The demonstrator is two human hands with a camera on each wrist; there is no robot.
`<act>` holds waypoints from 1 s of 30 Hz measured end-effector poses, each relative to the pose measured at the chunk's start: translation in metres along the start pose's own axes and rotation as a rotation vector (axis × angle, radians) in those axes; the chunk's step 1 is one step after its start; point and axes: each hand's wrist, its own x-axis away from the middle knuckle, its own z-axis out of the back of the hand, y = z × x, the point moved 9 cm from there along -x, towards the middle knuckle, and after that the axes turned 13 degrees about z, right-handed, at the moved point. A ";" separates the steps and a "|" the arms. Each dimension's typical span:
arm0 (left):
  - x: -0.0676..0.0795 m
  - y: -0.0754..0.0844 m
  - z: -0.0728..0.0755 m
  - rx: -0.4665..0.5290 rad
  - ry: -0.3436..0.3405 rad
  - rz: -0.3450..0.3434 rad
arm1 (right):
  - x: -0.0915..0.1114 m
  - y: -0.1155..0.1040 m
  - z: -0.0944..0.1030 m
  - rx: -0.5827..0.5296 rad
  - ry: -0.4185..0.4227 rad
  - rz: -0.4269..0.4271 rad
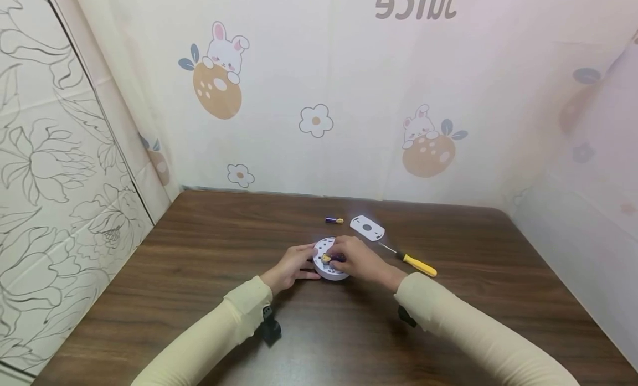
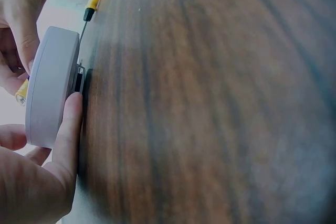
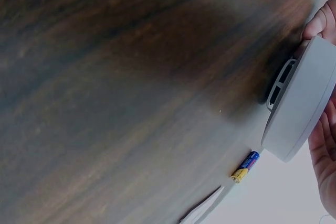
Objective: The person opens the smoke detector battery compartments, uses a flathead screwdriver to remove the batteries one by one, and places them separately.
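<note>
A round white smoke detector (image 1: pixel 323 247) lies on the table with its slotted underside up in the head view; its pale side wall (image 2: pixel 52 87) fills the left of the left wrist view. My left hand (image 1: pixel 291 267) grips the rim from the left, thumb and fingers spread along the edge. From the right, my right hand (image 1: pixel 363 260) pinches a blue and yellow battery (image 1: pixel 339 258) over the detector's face. That battery's yellow end (image 2: pixel 22 92) shows in the left wrist view. Whether the battery is seated in its slot is hidden by the fingers.
Behind the detector lies a second blue and yellow battery (image 1: pixel 334 220). A white oblong plate (image 1: pixel 367 228) is to its right, with a yellow-handled screwdriver (image 1: pixel 418 265) whose tip lies near the plate. The wooden table (image 1: pixel 209 253) ends at a patterned curtain (image 1: pixel 279 153).
</note>
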 end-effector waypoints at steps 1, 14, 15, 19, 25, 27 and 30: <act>0.000 0.000 0.000 -0.004 -0.003 -0.005 | 0.000 0.000 0.001 -0.004 0.004 0.004; -0.002 0.001 0.000 0.016 -0.002 -0.020 | -0.003 0.008 0.013 0.031 0.040 0.012; -0.003 0.000 0.000 0.016 -0.001 -0.019 | -0.004 0.009 0.015 0.036 0.041 0.013; -0.003 0.000 0.001 0.017 0.004 -0.014 | -0.008 0.015 0.020 0.050 0.041 -0.001; -0.003 0.001 0.000 0.013 0.001 -0.021 | -0.017 0.027 0.024 0.065 0.046 -0.011; -0.003 0.001 0.000 0.009 -0.001 -0.024 | -0.020 0.030 0.025 0.076 0.047 -0.001; -0.002 0.000 0.000 0.008 0.003 -0.016 | -0.024 0.033 0.026 0.091 0.046 0.007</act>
